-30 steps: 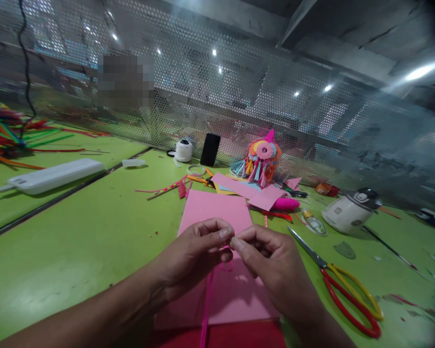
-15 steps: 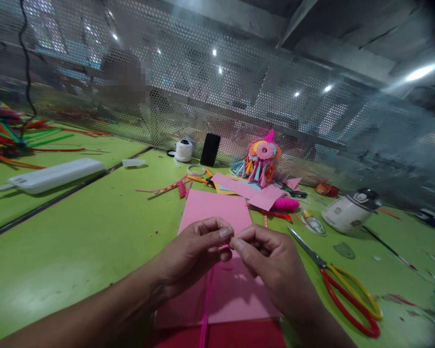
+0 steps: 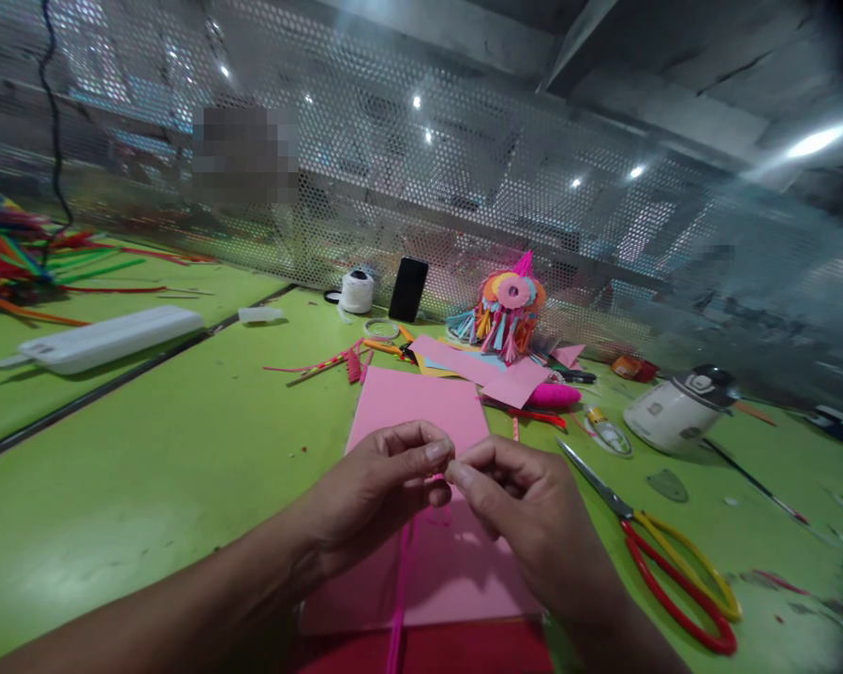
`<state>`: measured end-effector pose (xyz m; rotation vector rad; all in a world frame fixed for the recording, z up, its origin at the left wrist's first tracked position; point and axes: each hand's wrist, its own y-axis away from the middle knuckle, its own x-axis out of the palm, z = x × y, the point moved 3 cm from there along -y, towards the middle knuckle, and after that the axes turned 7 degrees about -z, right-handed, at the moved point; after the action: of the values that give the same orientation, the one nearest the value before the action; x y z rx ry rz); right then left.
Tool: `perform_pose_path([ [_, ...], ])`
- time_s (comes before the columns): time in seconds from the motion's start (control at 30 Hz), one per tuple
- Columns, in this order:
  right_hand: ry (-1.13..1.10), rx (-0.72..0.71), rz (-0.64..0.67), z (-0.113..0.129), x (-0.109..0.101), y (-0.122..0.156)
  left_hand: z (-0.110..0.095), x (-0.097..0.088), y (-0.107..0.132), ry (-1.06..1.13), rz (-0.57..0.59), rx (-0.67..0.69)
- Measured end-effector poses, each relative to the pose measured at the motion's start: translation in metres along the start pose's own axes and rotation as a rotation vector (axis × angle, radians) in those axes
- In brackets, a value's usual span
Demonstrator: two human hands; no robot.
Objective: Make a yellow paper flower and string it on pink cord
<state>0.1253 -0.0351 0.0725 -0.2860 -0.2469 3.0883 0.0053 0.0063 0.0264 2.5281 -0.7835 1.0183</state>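
My left hand (image 3: 386, 482) is closed in a pinch, thumb against the fingers. Fingertip to fingertip with it, my right hand (image 3: 524, 496) pinches too. A thin magenta strand (image 3: 399, 590), maybe cord or ribbon, runs from under my left fingers down toward me, with a small loop below the fingertips. The exact spot where the fingers grip is too small and hidden to make out. Beneath both hands lies a sheet of pink paper (image 3: 421, 398), with something dark red (image 3: 492, 651) under its near edge. Scissors (image 3: 632, 515) with red and yellow handles lie beside my right hand.
A paper lantern with tassels (image 3: 510, 300) stands at the back near a black phone (image 3: 407, 290) and a white thread spool (image 3: 357, 292). Pink paper scraps (image 3: 516, 382) lie before it. At right is a white pot (image 3: 674, 412); at left, a power strip (image 3: 116, 339).
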Motion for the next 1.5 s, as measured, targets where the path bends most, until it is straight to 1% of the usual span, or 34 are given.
perform_pose_path([
  [0.2, -0.010, 0.001, 0.006, 0.0019, 0.0012, -0.0006, -0.0008, -0.0006, 0.0001, -0.003, 0.004, -0.005],
  [0.5, -0.009, -0.009, 0.020, -0.0014, -0.0013, -0.0004, -0.0027, -0.0007, 0.0010, -0.065, 0.018, 0.000],
  [0.67, -0.041, 0.020, 0.032, -0.0021, -0.0019, -0.0005, -0.0033, -0.0011, 0.0012, -0.083, 0.035, 0.001],
  [0.87, -0.085, 0.049, 0.048, -0.0040, -0.0011, 0.0001, -0.0026, -0.0016, 0.0009, -0.073, 0.043, -0.009],
  [1.17, -0.062, 0.035, 0.043, -0.0026, -0.0015, 0.0005, -0.0027, -0.0003, 0.0021, -0.060, 0.045, -0.015],
  [1.5, -0.085, 0.047, 0.049, -0.0014, -0.0010, -0.0007, -0.0037, 0.0012, 0.0019, -0.065, 0.029, -0.018],
])
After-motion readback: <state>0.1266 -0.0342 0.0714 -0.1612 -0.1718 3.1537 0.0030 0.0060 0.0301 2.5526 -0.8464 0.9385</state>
